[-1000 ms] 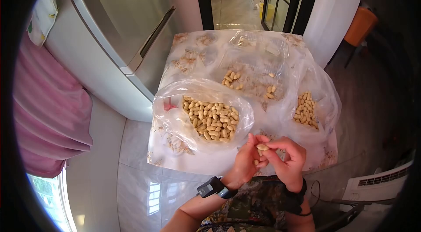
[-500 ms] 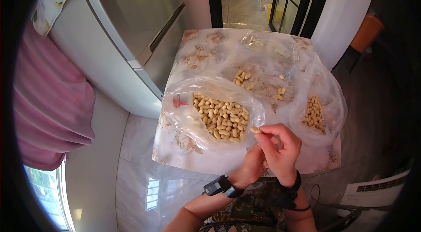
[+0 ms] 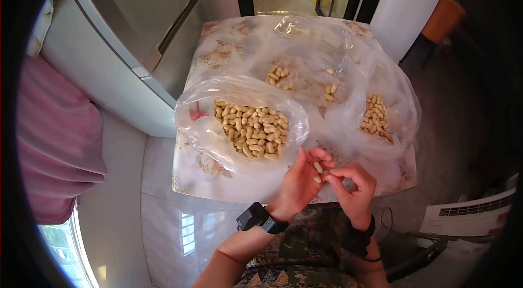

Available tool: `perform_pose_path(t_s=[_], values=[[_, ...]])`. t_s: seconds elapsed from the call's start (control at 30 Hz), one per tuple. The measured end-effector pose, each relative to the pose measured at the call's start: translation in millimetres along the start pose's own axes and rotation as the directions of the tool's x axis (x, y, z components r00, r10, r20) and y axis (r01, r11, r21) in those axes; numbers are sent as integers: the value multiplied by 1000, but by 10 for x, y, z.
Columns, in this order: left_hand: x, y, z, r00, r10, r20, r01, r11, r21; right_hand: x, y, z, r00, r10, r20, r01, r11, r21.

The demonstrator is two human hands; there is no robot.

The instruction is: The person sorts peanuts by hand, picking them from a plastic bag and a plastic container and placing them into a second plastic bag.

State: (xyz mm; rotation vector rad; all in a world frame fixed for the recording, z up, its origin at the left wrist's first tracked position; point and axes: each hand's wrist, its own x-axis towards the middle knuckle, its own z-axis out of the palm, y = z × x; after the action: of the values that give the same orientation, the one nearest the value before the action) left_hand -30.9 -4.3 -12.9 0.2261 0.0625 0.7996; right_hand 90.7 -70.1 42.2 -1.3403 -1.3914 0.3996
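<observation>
My left hand [image 3: 297, 185] is palm up and cupped just past the table's near edge, holding a couple of peanuts [image 3: 318, 167]. Beside it, my right hand [image 3: 355, 189] has thumb and forefinger pinched together at the left fingertips; whatever lies between them is too small to make out. Ahead and to the left, an open clear plastic bag [image 3: 190, 138] holds a large heap of unshelled peanuts [image 3: 251, 129]. Another plastic bag [image 3: 402, 108], on the right, contains a smaller pile [image 3: 376, 118].
Behind the bags lies a clear plastic container [image 3: 313, 32] with small groups of peanuts [image 3: 278, 74] in its near part. A flowered cloth covers the table [image 3: 212, 37]. A fridge [image 3: 128, 21] stands to the left, a white appliance [image 3: 468, 212] low on the right.
My left hand has turned palm up and opened into a cup, showing peanuts. The right hand has lowered to its fingertips; the peanut it pinched no longer shows there. The view has shifted.
</observation>
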Motion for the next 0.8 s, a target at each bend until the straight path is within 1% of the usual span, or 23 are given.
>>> perform_pose_path(t_s=[0.03, 0.07, 0.1, 0.17, 0.23, 0.27, 0.3, 0.37, 0.4, 0.53, 0.6, 0.63, 0.67, 0.7, 0.73, 0.8], values=[[-5, 1, 36, 999, 23, -50, -21, 999, 38, -59, 51, -16, 1000, -4, 23, 4, 1000, 9], [-3, 10, -11, 1000, 10, -10, -10, 1000, 5, -95, 69, -8, 999, 7, 35, -8, 999, 44], [1, 2, 15, 1000, 9, -12, -9, 1000, 6, -119, 89, 0, 999, 9, 36, -10, 999, 45], [1, -8, 91, 996, 56, -66, -50, 995, 91, -142, 112, 21, 994, 13, 107, -14, 1000, 4], [-8, -7, 97, 996, 49, -76, -41, 994, 96, -82, 59, 38, 993, 10, 120, -10, 1000, -6], [-10, -7, 98, 996, 43, -84, -35, 995, 97, -55, 46, 49, 990, 46, 137, -47, 999, 9], [-5, -11, 90, 996, 41, -85, -33, 994, 100, -44, 46, 50, 985, 80, 154, -84, 996, 23], [9, -19, 62, 998, 56, -37, -52, 993, 104, -55, 97, 40, 983, 78, 167, -83, 996, 20], [10, -22, 61, 998, 55, -38, -51, 993, 105, -61, 116, 35, 980, 76, 182, -80, 997, 14], [7, -17, 56, 999, 39, -18, -38, 995, 91, -58, 124, 17, 981, 94, 167, -105, 993, 60], [-4, -22, 75, 1000, 31, 1, -30, 996, 84, -74, 145, 6, 985, 119, 128, -129, 989, 73], [-17, -31, 104, 999, 43, -25, -39, 987, 157, -76, 147, -5, 985, 121, 125, -130, 989, 70], [-26, -37, 128, 997, 57, -48, -45, 972, 229, -77, 146, -16, 980, 155, 125, -166, 982, 87], [-30, -37, 145, 998, 53, -46, -42, 973, 227, -79, 147, -27, 974, 188, 127, -202, 974, 104], [-35, -33, 157, 998, 56, -39, -44, 966, 255, -91, 170, -31, 974, 189, 124, -202, 974, 101], [-41, -29, 182, 998, 58, -33, -46, 958, 282, -123, 243, -29, 966, 225, 130, -247, 952, 181]])
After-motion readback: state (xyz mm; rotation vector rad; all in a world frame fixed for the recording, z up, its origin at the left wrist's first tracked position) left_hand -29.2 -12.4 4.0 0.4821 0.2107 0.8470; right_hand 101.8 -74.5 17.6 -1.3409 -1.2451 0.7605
